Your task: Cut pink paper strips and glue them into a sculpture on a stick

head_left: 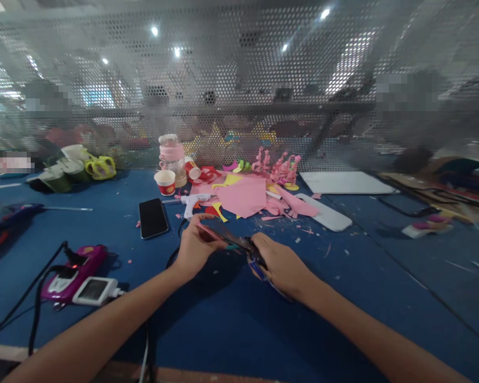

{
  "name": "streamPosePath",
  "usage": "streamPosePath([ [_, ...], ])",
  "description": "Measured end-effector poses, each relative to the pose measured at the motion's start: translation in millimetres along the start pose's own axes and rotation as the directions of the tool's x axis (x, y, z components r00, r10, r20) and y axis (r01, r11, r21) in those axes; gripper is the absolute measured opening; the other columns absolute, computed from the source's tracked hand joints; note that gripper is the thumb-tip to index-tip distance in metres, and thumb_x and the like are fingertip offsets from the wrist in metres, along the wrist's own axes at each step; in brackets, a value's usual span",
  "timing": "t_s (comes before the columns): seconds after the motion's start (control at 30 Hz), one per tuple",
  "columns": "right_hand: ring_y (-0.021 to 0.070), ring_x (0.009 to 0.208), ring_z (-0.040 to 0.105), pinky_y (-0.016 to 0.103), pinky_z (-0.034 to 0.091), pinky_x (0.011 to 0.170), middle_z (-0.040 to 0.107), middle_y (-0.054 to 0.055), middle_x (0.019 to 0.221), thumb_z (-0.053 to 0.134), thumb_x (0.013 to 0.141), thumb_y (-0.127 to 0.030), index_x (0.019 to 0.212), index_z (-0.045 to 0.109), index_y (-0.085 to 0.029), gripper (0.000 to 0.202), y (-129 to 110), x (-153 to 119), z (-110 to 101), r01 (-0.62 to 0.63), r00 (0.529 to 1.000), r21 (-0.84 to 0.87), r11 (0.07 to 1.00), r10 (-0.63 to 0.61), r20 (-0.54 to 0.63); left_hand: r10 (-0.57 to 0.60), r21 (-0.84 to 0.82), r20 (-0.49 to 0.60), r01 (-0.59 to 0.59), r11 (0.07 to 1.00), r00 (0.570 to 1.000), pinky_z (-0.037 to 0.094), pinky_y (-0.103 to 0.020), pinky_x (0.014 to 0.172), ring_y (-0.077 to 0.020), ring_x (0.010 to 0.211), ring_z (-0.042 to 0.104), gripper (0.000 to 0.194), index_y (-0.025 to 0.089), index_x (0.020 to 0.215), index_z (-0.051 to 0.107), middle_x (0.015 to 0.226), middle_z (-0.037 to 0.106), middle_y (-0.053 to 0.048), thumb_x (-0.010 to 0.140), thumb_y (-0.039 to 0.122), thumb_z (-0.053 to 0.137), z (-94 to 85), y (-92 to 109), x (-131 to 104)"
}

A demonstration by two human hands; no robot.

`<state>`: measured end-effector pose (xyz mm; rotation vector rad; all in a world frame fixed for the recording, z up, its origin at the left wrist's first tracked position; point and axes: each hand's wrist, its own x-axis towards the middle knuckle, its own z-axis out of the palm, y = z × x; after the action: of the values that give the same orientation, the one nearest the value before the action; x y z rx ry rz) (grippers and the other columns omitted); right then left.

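My left hand [195, 246] pinches a pink piece of paper [208, 232] above the blue table [219, 330]. My right hand [277, 260] is wrapped round the handles of a pair of scissors [243, 244], whose blades point left and lie at the pink piece. A small teal bit [232, 247] shows beside the blades. Beyond my hands lie pink paper sheets [243, 196] with yellow and red scraps. A white glue gun [193, 202] rests just past my left hand.
A black phone [153, 218], a paper cup [165, 182] and a pink-lidded bottle [171, 158] stand or lie left of the papers. A purple power strip [75, 272] with cables is at the left. White boards [345, 183] lie at the right, before a perforated metal screen [239, 69].
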<state>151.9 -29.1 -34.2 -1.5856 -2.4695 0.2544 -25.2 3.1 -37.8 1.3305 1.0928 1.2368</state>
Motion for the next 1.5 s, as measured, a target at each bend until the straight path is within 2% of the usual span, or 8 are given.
streamPosePath([
  [0.43,0.0231,0.081,0.056,0.028,0.038,0.063,0.056,0.013,0.094,0.045,0.077,-0.025,0.098,0.045,-0.012,0.024,-7.3,0.8,-0.8,-0.042,0.997,-0.134,0.99,0.049,0.053,-0.001,0.103,0.077,-0.007,0.995,0.997,0.051,-0.026,0.057,-0.014,0.058,0.062,0.076,0.018,0.109,0.042,0.069,0.059,0.004,0.042,0.009,0.075,-0.2,6.1,-3.9],
  [0.63,0.0179,0.064,0.054,0.027,0.038,0.056,0.055,0.006,0.072,0.044,0.076,-0.027,0.075,0.044,-0.018,0.009,5.6,2.6,6.8,-0.11,0.982,0.193,0.975,0.137,-0.131,-0.008,0.06,0.068,0.004,0.998,0.998,0.052,-0.027,0.054,-0.0156,0.057,0.063,0.085,0.02,0.121,0.034,0.062,0.059,0.005,0.046,0.012,0.074,-5.1,9.1,0.6],
  [0.73,0.0143,0.054,0.051,0.026,0.039,0.051,0.051,0.0,0.061,0.043,0.077,-0.037,0.07,0.043,-0.019,0.019,8.9,5.7,11.0,-0.095,0.967,0.614,0.784,0.22,-0.13,-0.031,-0.048,0.038,0.033,0.998,0.999,0.052,-0.025,0.05,-0.0141,0.052,0.061,0.081,0.018,0.116,0.038,0.058,0.059,0.006,0.044,0.012,0.075,-5.1,10.7,3.5],
  [0.83,0.0123,0.052,0.053,0.024,0.042,0.047,0.052,-0.002,0.061,0.056,0.068,-0.047,0.07,0.045,-0.019,0.029,3.8,9.4,13.3,-0.057,0.976,0.911,0.408,0.217,-0.036,-0.032,-0.147,-0.015,0.029,0.989,0.999,0.052,-0.023,0.05,-0.013,0.052,0.061,0.074,0.016,0.108,0.042,0.056,0.059,0.007,0.043,0.011,0.076,-1.4,12.1,3.1],
  [1.03,0.0112,0.044,0.054,0.023,0.043,0.04,0.052,-0.004,0.052,0.073,0.051,-0.041,0.056,0.039,-0.019,0.041,-11.7,11.8,11.5,-0.026,0.978,0.999,0.042,0.208,0.017,-0.005,-0.203,0.001,0.005,0.979,1.0,0.053,-0.024,0.052,-0.0126,0.052,0.062,0.054,0.016,0.096,0.046,0.055,0.06,0.006,0.05,0.02,0.074,6.2,9.2,-2.7],
  [1.17,0.012,0.044,0.053,0.024,0.041,0.039,0.05,-0.004,0.052,0.072,0.053,-0.04,0.057,0.041,-0.02,0.037,-2.9,11.6,5.5,0.059,0.983,0.991,0.119,0.167,-0.078,-0.048,-0.202,0.034,0.054,0.978,0.998,0.053,-0.025,0.053,-0.0146,0.057,0.064,0.04,0.016,0.087,0.051,0.06,0.062,0.001,0.06,0.041,0.065,0.6,10.8,0.5],
  [1.37,0.0109,0.049,0.046,0.024,0.038,0.048,0.046,-0.004,0.055,0.062,0.065,-0.034,0.058,0.039,-0.02,0.027,32.9,11.9,-6.5,0.132,0.951,0.715,0.687,0.116,-0.287,0.014,-0.034,-0.008,-0.014,0.999,1.0,0.048,-0.022,0.045,-0.0116,0.05,0.058,0.039,0.015,0.072,0.055,0.058,0.059,0.001,0.062,0.052,0.058,-21.4,14.6,18.1],
  [1.5,0.0106,0.052,0.042,0.021,0.033,0.048,0.045,-0.003,0.056,0.054,0.062,-0.023,0.06,0.041,-0.019,0.014,47.7,10.3,-12.8,0.148,0.945,0.494,0.857,0.025,-0.327,0.146,0.235,0.125,-0.173,0.957,0.981,0.043,-0.02,0.043,-0.009,0.044,0.052,0.027,0.016,0.069,0.052,0.054,0.053,0.003,0.074,0.043,0.049,-30.6,13.7,22.1],
])
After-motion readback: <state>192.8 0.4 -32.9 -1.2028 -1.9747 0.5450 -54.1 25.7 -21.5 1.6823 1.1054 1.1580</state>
